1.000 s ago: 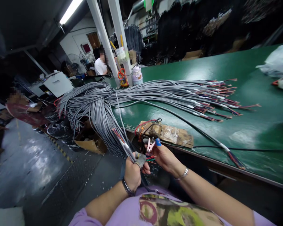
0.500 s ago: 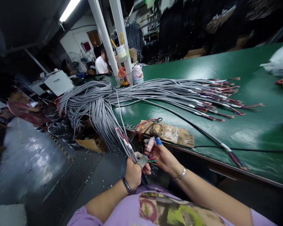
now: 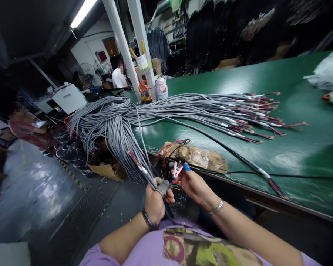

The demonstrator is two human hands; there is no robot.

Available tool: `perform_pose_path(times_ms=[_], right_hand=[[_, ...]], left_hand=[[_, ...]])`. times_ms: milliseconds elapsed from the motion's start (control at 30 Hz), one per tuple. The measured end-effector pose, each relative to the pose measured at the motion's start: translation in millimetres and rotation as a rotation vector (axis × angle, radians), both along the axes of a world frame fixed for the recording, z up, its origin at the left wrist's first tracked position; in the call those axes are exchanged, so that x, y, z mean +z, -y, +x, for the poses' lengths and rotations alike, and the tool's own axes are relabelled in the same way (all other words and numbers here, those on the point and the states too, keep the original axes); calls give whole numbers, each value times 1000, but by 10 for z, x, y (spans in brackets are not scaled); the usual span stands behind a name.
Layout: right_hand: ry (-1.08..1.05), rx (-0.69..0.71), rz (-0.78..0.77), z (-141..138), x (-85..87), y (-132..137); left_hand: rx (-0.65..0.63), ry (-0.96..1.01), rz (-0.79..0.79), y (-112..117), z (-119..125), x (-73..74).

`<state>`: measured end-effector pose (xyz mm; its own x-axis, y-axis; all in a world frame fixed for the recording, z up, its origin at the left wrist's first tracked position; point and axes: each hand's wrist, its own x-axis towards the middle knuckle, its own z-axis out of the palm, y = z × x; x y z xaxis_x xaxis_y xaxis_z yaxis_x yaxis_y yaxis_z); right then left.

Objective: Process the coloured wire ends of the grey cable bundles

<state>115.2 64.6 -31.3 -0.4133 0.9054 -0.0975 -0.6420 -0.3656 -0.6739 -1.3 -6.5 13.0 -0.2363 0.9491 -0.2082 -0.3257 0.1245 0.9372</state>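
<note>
My left hand (image 3: 154,202) is closed in a fist around a few grey cables (image 3: 147,176), its thumb in a grey finger cot. Coloured wire ends (image 3: 174,183) stick out of the fist to the right. My right hand (image 3: 193,183) is closed on a small pink tool (image 3: 176,169) held just above those wire ends; one fingertip wears a blue cot. Both hands hover in front of the near edge of the green table (image 3: 294,147).
A big bundle of grey cables (image 3: 155,111) lies across the table and droops off its left end. A brown worn pad (image 3: 199,157) sits at the table edge. Pillars, a jar (image 3: 161,88) and scissors stand behind. A person (image 3: 118,75) sits far back.
The pink tool in my right hand closed half a second ago and now shows its jaws apart again. My left fist has shifted slightly left and up.
</note>
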Motion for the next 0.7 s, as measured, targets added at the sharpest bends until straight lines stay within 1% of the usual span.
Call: perform_pose_path(times_ms=[100,167,367,433,533,600,700], right_hand=[[135,-130,105,-30,-24,15],[160,-156,115,-48,1,23],[-76,63,-86,-65,108,-5],[-101,66,-137,-66,103,-24],[-112,16,-185,-78,77,-40],[-115,-7,-201,-90,66,-35],[-119,-3,-207,-102,70,-4]], left_hand=[[6,-5,-4,-42,29,-19],[9,-4,-7,-66,44,-41],[6,1,-5,-87,60,-97],[7,-4,-10,-76,56,-111],[1,-37,-16,-60,50,-132],[0,-50,-21,-52,47,-145],[-1,-49,-20,-36,38,-159]])
